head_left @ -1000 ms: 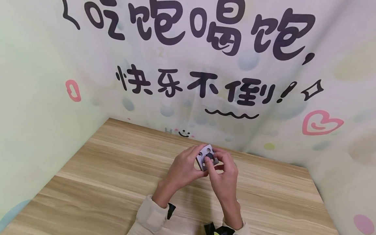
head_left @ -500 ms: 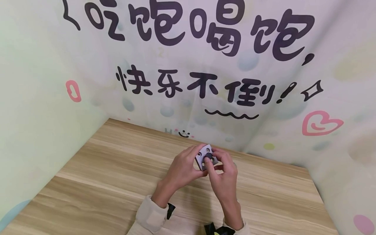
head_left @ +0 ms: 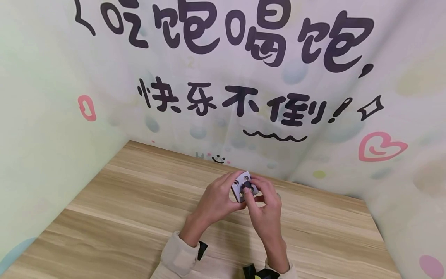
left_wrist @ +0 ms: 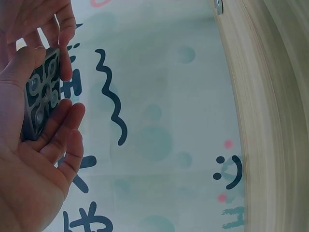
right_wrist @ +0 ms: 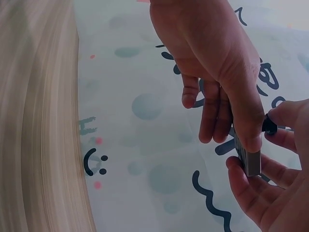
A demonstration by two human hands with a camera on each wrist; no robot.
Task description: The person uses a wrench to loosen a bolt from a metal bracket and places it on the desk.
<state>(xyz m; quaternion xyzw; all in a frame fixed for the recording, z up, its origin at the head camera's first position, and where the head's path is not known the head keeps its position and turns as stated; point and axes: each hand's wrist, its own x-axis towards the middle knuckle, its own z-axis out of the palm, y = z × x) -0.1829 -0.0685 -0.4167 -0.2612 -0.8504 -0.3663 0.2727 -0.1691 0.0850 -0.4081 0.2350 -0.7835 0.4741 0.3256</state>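
Note:
My left hand (head_left: 217,195) grips a square grey metal plate (head_left: 239,190) by its edges, above the table and tilted. Round holes show in its face near the corners. At the plate's middle, my right hand (head_left: 266,209) pinches a small black knob (head_left: 247,185) between thumb and forefinger. In the left wrist view the plate's other face (left_wrist: 42,94) shows recessed ribs and round bosses. The right wrist view shows the plate (right_wrist: 253,163) edge-on, with the black knob (right_wrist: 270,126) standing out from its side. Whether the knob is threaded into the plate is hidden.
A wood-grain table (head_left: 139,186) lies under both hands. Behind it hangs a printed cloth wall (head_left: 195,128) with black lettering, and further cloth walls stand left and right. Black straps (head_left: 203,250) show at the sleeve cuffs. A small metal piece (left_wrist: 219,7) appears at the left wrist view's top.
My right thumb and forefinger have shifted slightly on the black knob. Both hands and the plate stay almost in place.

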